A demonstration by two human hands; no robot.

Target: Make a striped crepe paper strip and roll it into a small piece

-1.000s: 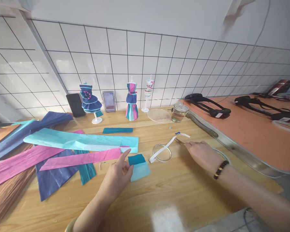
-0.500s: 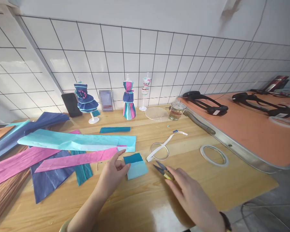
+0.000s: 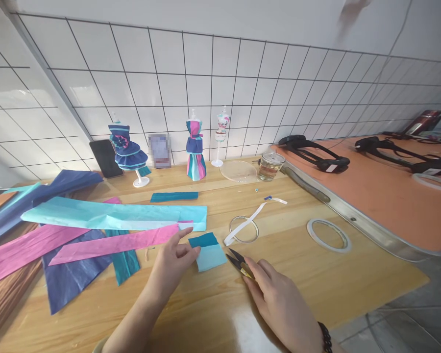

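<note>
My right hand (image 3: pixel 275 299) is wrapped round small black and yellow thread snips (image 3: pixel 240 264), their blades parted and pointing up and left. Just left of the blade tips lies a two-tone piece (image 3: pixel 210 256), dark teal above and light blue below. My left hand (image 3: pixel 172 260) touches the left edge of that piece with its thumb, the index finger stretched out towards the end of a pink strip (image 3: pixel 117 244). Behind the pink strip a long light blue strip (image 3: pixel 132 214) lies flat. A white strip (image 3: pixel 244 224) crosses a thin ring (image 3: pixel 255 230) beyond the snips.
Small dress forms, one in blue ruffles (image 3: pixel 128 152) and another in a striped skirt (image 3: pixel 196 164), stand by the tiled wall near a glass (image 3: pixel 270 166). A white tape roll (image 3: pixel 316 235) lies at right. Black headsets (image 3: pixel 316 157) rest on the orange surface (image 3: pixel 389 196).
My right hand has moved slightly left with the snips, bringing the blades closer to the two-tone piece. My left hand is almost where it was. The view has shifted slightly.
</note>
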